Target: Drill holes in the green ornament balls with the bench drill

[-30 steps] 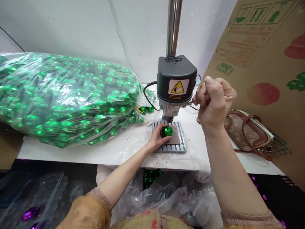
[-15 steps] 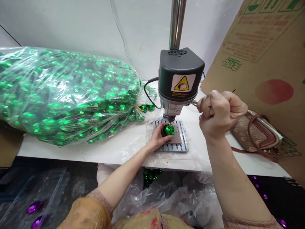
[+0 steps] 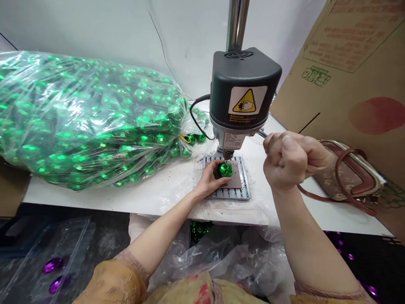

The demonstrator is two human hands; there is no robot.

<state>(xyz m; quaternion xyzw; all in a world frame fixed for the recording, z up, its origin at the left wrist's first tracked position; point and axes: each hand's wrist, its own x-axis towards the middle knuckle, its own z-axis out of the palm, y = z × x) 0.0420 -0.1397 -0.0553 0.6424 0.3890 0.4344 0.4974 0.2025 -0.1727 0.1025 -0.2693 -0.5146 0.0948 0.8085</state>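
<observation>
A shiny green faceted ball rests on a brown pad over the slotted metal base of a small drill press. My left hand grips the ball from the left, thumb in front and fingers behind. Right above it is the drill chuck; its bit reaches down to the ball's top, and the depth of contact cannot be made out. My right hand is closed in a fist around the press's side lever, most of which the fingers hide.
A large clear bag of green faceted balls lies on the white table at left. At right are a handbag and a cardboard box. Clear plastic hangs below the table edge. Purple pieces lie low at left.
The camera view has shifted slightly, and the drill head looks larger and higher in the picture. My right hand sits a little lower on the lever. My left hand still holds the ball.
</observation>
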